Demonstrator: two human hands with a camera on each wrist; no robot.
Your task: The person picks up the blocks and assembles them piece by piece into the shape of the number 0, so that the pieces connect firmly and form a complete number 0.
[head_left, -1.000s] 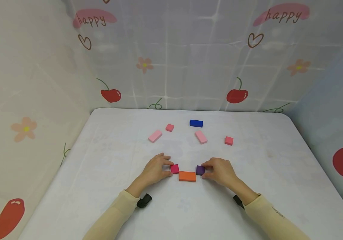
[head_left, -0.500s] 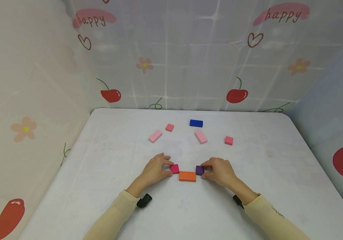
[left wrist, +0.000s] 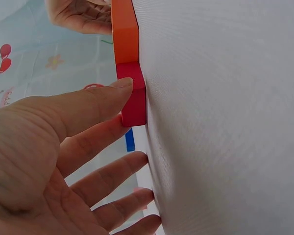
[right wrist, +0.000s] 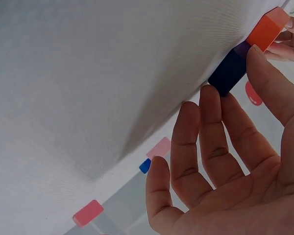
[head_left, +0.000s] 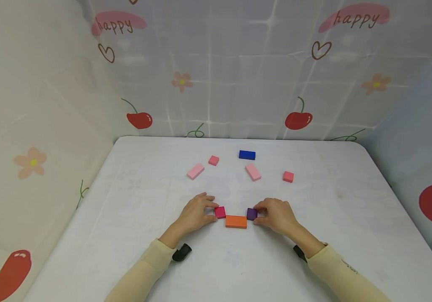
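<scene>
My left hand (head_left: 196,213) pinches a crimson block (head_left: 220,212) between thumb and index finger, its other fingers spread along the table. On the opposite side, my right hand (head_left: 277,214) holds a dark purple block (head_left: 252,214) between thumb and fingertips. Between the two lies an orange rectangular block (head_left: 236,222), a little nearer to me, with the small blocks at its upper left and upper right corners. In the left wrist view the crimson block (left wrist: 133,98) shows right at the end of the orange one (left wrist: 125,39). The purple block (right wrist: 230,68) likewise meets the orange block (right wrist: 268,32) in the right wrist view.
Farther back on the white table (head_left: 125,209) lie two light pink blocks, left (head_left: 195,171) and right (head_left: 253,172). Two coral blocks, left (head_left: 213,160) and right (head_left: 288,177), and a blue block (head_left: 247,155) are also there. A patterned curtain (head_left: 238,84) stands behind.
Both hands stay in place with their blocks. The purple block has shifted very slightly left, and everything else looks the same.
</scene>
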